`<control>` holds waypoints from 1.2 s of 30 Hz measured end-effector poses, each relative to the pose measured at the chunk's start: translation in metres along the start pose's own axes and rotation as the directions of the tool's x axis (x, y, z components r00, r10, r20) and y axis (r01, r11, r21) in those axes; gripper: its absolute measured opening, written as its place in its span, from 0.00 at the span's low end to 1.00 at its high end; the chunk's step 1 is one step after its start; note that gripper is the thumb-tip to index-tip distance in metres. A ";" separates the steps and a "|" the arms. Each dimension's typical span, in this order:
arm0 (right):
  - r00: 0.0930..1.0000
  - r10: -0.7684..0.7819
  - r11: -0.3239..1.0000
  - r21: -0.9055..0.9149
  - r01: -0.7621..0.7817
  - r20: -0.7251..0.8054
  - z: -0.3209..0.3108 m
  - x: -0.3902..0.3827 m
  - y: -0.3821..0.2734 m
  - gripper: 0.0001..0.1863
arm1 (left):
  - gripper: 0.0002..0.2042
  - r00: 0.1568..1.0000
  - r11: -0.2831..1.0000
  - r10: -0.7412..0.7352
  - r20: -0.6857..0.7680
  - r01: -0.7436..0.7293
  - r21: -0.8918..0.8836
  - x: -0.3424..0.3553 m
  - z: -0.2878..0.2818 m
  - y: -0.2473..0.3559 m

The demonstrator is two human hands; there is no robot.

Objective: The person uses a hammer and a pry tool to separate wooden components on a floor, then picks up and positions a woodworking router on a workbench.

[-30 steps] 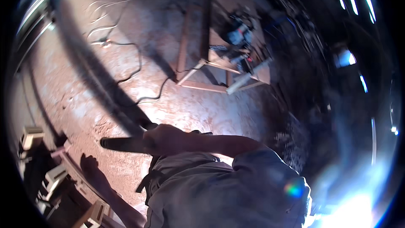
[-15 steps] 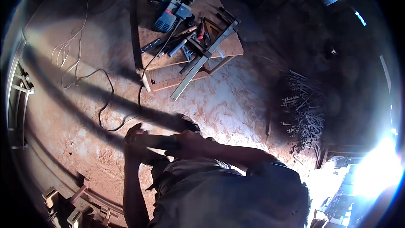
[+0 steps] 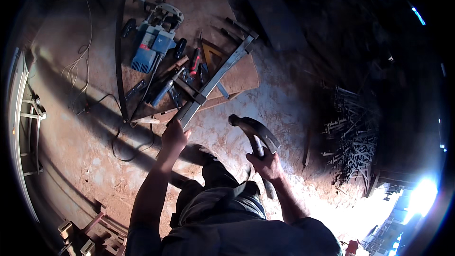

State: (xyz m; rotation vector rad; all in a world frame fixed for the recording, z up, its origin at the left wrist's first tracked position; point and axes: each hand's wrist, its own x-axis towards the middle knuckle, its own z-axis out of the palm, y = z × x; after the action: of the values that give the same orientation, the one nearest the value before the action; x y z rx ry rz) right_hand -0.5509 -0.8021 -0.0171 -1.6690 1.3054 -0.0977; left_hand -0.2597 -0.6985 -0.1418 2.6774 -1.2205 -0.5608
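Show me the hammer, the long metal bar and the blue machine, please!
Hammer (image 3: pixel 255 127): head view, on its dark metal head.
Long metal bar (image 3: pixel 224 71): head view, on the middle of its shiny length.
Blue machine (image 3: pixel 152 39): head view, on its blue body.

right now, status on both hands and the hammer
Right hand gripping claw hammer. Left hand at bar clamp's near end, grip unclear. Blue router, screwdriver on tabletop.

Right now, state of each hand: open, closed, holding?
Left hand: at the bar clamp's near end; grip can't be told.
Right hand: closed, holding a hammer.
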 end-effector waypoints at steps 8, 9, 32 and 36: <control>0.999 0.045 0.971 0.235 -0.039 -0.018 -0.027 0.055 0.002 0.14 | 0.16 0.998 0.994 -0.066 -0.015 0.064 -0.089 -0.015 -0.039 0.011; 0.998 0.010 0.979 0.203 0.001 -0.054 -0.030 0.062 -0.001 0.14 | 0.16 0.995 0.993 -0.103 0.018 0.103 -0.062 -0.022 -0.045 0.012; 0.186 -0.243 0.383 -0.082 0.920 0.952 0.170 -0.090 -0.163 0.23 | 0.10 0.795 0.821 -0.165 -0.583 0.439 0.366 -0.510 -0.141 -0.085; 0.093 -0.366 0.419 0.075 0.905 0.926 0.218 -0.148 -0.165 0.16 | 0.17 0.485 0.752 -0.239 -0.841 0.641 0.156 -0.571 -0.165 -0.064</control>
State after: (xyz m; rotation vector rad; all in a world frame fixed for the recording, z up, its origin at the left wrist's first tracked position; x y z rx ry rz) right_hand -0.3714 -0.5596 0.0572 -2.2216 -0.4502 0.5839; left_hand -0.4924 -0.2306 0.1482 3.0081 -0.3592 0.9732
